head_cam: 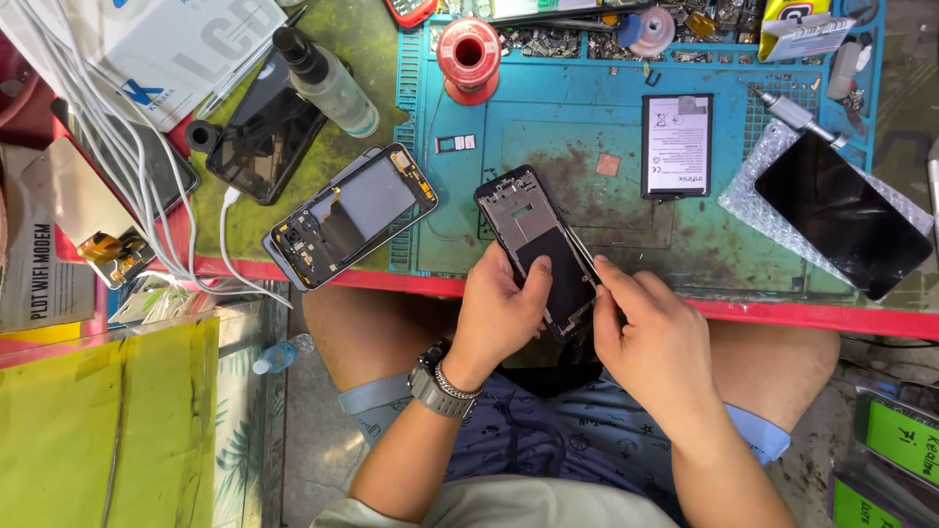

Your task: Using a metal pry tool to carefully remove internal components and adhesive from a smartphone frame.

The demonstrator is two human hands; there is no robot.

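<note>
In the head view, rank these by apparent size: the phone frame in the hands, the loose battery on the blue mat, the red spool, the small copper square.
1. Phone frame, partly covered by the left hand and right hand.
2. Battery.
3. Red spool.
4. Copper square.
The frame is also nearest the camera.

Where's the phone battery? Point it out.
In the head view, the phone battery lies flat on the blue repair mat, right of centre, between the red spool and the black screen on bubble wrap.

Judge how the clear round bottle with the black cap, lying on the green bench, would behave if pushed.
The clear round bottle with the black cap lies on its side, so it would probably roll. It looks like thin plastic, likely light. Its smooth wall may slip along the green bench.
</note>
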